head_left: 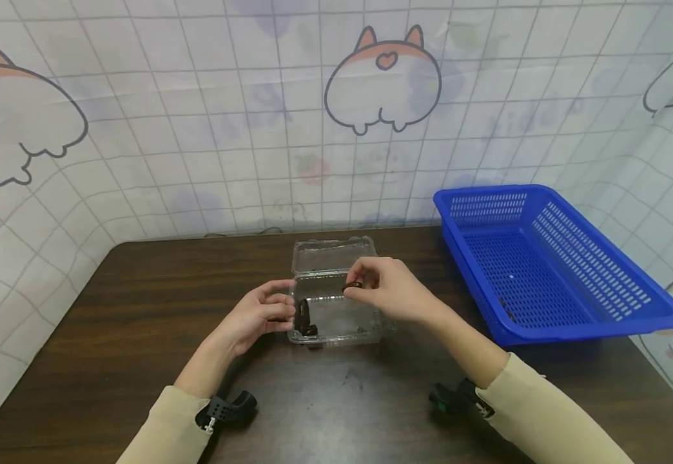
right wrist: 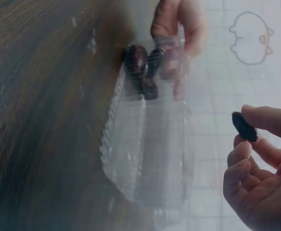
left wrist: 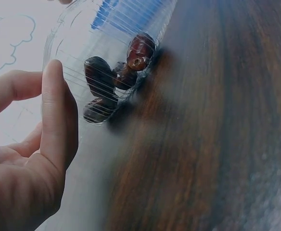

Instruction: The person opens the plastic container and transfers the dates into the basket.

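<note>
Dark wood table [head_left: 139,303] before cartoon-print sheeting [head_left: 197,129], left hand [head_left: 258,316] steadying clear box [head_left: 336,319], right hand [head_left: 389,290] pinching date [head_left: 352,285].

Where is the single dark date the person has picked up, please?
In the head view, the dark date is pinched in the right hand, above the clear plastic clamshell box.

Right hand [right wrist: 263,183] pinches a dark date [right wrist: 244,127] beside the clear container [right wrist: 147,159]

No writing, labels, brands or numbers can be read anywhere here; the wall covering [head_left: 197,129] carries only cartoon animal drawings and grid lines.
</note>
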{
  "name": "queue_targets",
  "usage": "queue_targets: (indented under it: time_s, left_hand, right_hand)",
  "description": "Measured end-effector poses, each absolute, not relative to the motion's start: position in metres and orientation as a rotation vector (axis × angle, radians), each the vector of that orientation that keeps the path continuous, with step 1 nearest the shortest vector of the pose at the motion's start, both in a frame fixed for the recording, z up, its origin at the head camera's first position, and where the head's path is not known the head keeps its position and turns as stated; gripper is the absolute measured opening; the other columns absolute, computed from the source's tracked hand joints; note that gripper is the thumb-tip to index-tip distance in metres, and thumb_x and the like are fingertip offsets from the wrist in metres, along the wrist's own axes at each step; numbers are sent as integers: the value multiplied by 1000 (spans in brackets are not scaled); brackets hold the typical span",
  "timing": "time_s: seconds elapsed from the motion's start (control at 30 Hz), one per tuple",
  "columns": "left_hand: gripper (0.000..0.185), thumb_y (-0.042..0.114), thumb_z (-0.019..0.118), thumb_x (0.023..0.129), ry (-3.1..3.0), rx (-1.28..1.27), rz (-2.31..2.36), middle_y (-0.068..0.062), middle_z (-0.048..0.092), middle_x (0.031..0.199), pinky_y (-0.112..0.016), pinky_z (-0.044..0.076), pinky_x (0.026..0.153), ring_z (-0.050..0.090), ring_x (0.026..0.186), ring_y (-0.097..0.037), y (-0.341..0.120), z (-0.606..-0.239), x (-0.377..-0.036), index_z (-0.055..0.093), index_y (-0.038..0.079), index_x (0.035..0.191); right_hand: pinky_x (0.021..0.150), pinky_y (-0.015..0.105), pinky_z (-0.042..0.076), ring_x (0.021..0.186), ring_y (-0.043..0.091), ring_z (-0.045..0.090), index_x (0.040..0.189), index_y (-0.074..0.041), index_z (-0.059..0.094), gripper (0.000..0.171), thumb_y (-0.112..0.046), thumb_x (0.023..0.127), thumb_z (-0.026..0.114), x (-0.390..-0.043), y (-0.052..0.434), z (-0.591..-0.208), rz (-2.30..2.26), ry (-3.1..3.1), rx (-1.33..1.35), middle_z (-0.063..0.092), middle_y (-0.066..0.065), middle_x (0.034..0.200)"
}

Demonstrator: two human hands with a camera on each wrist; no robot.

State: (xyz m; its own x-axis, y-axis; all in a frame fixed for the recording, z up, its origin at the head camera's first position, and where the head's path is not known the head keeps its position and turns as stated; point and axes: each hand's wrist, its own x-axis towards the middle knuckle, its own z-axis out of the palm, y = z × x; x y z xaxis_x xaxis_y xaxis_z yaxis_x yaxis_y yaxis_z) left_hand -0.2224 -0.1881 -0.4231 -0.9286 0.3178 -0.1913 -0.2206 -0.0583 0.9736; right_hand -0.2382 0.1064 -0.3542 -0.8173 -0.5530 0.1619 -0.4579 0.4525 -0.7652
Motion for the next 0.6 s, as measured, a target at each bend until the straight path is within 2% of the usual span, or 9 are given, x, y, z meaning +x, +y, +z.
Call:
queue_targets:
  time_s: [0.27, 0.6]
  left_hand:
    - [62, -5, 62, 97, 1861, 108, 2051, -7, 61, 102, -32, 61, 78, 66, 83, -18, -188, -424, -222, 36, -2, 153]
    - [63, -4, 63, 97, 1848, 122, 2062, -8, 61, 103, -32, 61, 78, 66, 82, -18, -187, -423, -222, 35, -3, 154]
  right_hand:
    - [64, 37, 49, 77, 20, 61, 103, -17, 71, 11, -24, 96, 76, -235, 128, -348, -1351, 2617, -810, 68, -2, 87]
    - [61, 34, 46, 73, 23, 59, 104, -16, 70, 15, -25, 95, 77, -232, 151, -338, -1421, 2645, -764, 68, 2, 87]
